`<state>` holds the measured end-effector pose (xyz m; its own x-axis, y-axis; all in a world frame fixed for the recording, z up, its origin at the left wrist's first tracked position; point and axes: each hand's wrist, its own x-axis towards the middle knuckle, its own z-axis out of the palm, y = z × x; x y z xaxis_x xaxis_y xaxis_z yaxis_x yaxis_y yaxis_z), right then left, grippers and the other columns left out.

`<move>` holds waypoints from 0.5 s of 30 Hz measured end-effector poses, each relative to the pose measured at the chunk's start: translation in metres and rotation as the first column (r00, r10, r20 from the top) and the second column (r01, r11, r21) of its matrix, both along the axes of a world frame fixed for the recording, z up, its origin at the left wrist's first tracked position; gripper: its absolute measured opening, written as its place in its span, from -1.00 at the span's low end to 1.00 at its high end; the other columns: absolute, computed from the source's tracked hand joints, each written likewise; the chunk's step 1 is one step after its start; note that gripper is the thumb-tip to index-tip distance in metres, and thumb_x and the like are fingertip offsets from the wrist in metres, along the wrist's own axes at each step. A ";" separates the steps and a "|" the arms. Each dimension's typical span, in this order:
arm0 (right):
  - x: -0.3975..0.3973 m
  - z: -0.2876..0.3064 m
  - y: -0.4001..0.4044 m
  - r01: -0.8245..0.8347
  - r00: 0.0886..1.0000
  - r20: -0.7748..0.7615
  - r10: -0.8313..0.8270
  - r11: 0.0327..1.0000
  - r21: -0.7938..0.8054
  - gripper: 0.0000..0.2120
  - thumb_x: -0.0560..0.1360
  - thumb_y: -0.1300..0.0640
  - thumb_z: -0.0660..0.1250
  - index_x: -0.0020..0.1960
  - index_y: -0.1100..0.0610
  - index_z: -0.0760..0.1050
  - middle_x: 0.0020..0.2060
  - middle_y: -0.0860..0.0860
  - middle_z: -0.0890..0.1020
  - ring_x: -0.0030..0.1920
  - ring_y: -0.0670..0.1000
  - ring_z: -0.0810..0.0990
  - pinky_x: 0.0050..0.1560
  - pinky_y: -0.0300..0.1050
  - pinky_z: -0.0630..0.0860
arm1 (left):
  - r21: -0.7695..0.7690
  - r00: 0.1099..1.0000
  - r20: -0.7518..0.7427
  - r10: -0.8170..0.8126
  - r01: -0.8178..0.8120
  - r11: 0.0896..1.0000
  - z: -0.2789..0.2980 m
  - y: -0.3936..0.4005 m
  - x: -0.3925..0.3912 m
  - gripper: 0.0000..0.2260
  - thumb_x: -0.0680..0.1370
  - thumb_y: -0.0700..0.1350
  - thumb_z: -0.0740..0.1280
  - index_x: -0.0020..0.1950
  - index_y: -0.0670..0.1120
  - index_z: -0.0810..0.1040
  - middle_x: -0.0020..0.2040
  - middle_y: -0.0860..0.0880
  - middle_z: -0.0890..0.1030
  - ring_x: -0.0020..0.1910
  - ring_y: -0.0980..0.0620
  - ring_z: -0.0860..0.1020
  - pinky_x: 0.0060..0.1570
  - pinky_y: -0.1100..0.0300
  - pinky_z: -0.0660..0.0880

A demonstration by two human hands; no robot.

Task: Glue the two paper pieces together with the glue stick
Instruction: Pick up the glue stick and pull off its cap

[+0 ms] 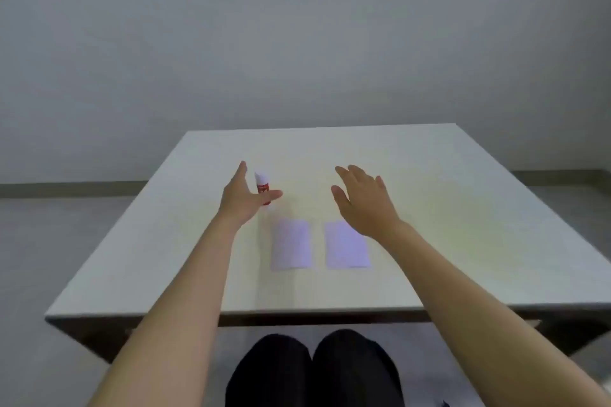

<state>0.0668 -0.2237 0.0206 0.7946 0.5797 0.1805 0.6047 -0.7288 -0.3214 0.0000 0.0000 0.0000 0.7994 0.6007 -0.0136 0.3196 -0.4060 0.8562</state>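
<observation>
Head view looks down on your two bare arms stretched over a pale table [463,208], whose near edge crosses the lower half of the frame and whose far edge sits just above centre. At left of centre, your left hand [239,198] is spread wide, thumb out to the right, gripping nothing. The glue stick [262,187], red body with a white cap, stands tilted in the gap between fingers and thumb; whether the thumb touches its base you cannot tell from the blur. Lower, near centre, the left paper piece [291,244] lies flat, a narrow strip of table separating it from the right paper piece [347,249]. Your right hand [363,201] hovers open and empty, its wrist overlapping that sheet's upper right corner. Bare tabletop extends widely to the right and toward the far edge.
</observation>
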 end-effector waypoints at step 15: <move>-0.003 -0.016 -0.016 0.046 0.998 -0.060 -0.037 0.987 0.153 -0.60 0.62 0.06 0.10 0.43 0.12 0.31 0.40 0.04 0.42 0.41 0.04 0.35 0.44 0.02 0.19 | -0.017 0.959 0.164 0.230 -0.230 0.973 -0.023 -0.013 0.007 -0.80 0.44 -0.09 0.32 -0.38 -0.08 0.54 -0.38 0.05 0.62 -0.31 0.07 0.51 -0.36 0.31 0.31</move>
<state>0.0635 -0.2394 0.0051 0.8287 0.5149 0.2194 0.5528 -0.6917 -0.4647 0.0069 -0.0127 -0.0235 0.6306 0.7686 0.1079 0.2600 -0.3402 0.9037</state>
